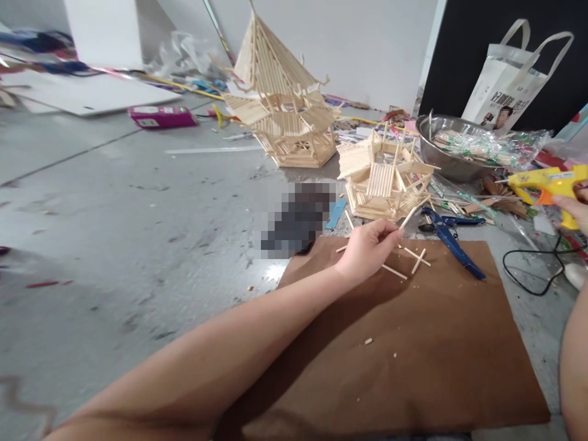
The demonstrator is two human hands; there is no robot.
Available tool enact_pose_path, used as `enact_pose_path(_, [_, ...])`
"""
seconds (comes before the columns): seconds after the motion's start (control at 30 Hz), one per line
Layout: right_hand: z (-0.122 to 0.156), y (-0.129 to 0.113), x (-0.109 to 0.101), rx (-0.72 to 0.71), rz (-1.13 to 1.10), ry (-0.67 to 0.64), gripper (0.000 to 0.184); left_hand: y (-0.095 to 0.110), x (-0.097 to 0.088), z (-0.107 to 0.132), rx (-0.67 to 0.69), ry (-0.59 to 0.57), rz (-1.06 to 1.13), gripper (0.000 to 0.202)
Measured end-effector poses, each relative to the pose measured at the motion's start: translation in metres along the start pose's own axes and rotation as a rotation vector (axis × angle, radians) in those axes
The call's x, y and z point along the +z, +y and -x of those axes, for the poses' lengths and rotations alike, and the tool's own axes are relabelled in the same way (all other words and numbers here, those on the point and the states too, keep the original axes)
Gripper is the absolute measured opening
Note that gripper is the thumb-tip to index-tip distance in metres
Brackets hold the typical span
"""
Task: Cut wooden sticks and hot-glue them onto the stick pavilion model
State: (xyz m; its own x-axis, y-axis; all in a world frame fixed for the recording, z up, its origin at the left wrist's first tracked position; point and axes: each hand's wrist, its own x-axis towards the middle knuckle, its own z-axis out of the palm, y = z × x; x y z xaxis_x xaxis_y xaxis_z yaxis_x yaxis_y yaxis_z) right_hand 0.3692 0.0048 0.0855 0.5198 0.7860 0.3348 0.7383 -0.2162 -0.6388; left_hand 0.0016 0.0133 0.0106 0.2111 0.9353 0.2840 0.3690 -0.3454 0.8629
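Note:
Pinched in the fingers of my left hand (371,248) is a thin wooden stick (408,216), slanting up to the right in front of a partly built stick model (380,180). Several short sticks (419,261) lie below that hand on a brown sheet (413,343), some of them crossing; the hand covers part of them. At the right edge, my right hand (572,208) grips a yellow glue gun (546,184) with an orange trigger, its nozzle pointing left. Part of this hand is outside the view. Blue-handled cutters (452,242) lie at the sheet's upper right.
A taller stick pagoda (285,104) stands behind. A metal bowl (448,165) holds wrapped sticks, with a white bag (503,86) behind it. A black cable (528,288) loops at right. A purple box-shaped device (162,117) and a blurred dark object (298,220) lie on the floor.

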Motion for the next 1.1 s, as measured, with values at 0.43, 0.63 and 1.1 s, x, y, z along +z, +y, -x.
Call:
enact_pose_path(0.43, [0.081, -0.092, 0.029, -0.158, -0.554, -0.751, 0.010, -0.001, 0.000, 0.002, 0.057, 0.004, -0.132, 0.017])
enact_pose_path(0.63, [0.092, -0.096, 0.034, -0.167, -0.566, -0.784, 0.015, -0.001, 0.000, 0.002, 0.062, 0.005, -0.133, 0.017])
enact_pose_path(1.1, [0.093, -0.093, 0.037, -0.308, -0.239, -0.635, 0.031, -0.002, 0.000, 0.002, 0.080, 0.020, -0.143, 0.018])
